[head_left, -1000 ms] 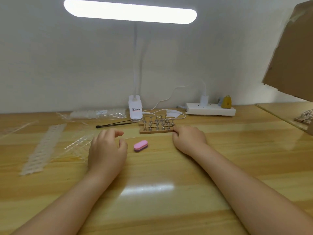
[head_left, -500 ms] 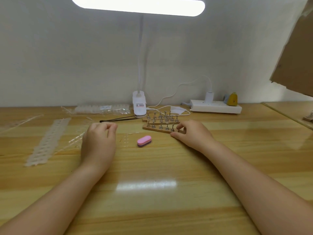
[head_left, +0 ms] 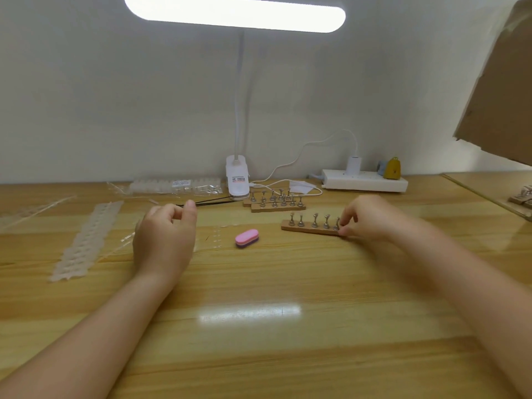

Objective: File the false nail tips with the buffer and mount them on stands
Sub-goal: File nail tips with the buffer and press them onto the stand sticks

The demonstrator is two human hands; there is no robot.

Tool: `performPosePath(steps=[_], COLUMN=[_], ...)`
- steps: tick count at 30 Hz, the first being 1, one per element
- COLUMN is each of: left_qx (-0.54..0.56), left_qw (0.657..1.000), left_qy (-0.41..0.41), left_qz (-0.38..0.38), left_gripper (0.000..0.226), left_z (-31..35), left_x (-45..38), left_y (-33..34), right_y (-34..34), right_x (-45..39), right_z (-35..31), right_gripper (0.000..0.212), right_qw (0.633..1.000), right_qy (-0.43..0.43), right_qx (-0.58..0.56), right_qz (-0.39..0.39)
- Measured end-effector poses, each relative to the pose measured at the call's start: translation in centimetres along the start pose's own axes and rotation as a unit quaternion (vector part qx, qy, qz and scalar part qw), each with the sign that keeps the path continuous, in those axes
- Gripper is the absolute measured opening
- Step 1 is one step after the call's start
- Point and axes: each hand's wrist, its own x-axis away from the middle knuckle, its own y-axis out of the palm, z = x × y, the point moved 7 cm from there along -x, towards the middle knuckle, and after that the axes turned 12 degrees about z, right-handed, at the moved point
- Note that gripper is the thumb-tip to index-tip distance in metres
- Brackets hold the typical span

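A pink oval buffer lies on the wooden desk between my hands. My right hand pinches the right end of a wooden strip with several metal nail stands, which lies flat on the desk. Two more strips of stands sit behind it near the lamp base. My left hand hovers left of the buffer with curled fingers, thumb and forefinger close together; whether it holds a clear nail tip I cannot tell. Long strips of clear false nail tips lie at the left.
A white clip lamp stands at the back, its lit bar overhead. A bag of nail tips, a thin black tool, a power strip with a cable, and a cardboard box at upper right surround the work area.
My right hand has pulled one strip of stands away from the other two, toward me and to the right. My left hand has lifted slightly, curling its fingers.
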Motion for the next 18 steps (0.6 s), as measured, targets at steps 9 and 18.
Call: performPosePath(steps=[9, 18], left_qx=[-0.31, -0.327], left_qw=[0.941, 0.915], left_qy=[0.096, 0.186], left_qz=[-0.09, -0.144], left_gripper=[0.042, 0.026], left_z=[0.4, 0.9], left_x=[1.9, 2.6], left_y=[1.9, 2.7], right_y=[1.0, 1.7], right_x=[3.1, 5.3], right_z=[-1.1, -3.5], right_gripper=[0.021, 0.032], right_qw=[0.992, 0.97], right_qy=[-0.088, -0.11], right_qx=[-0.059, -0.124], right_qz=[0.07, 0.175])
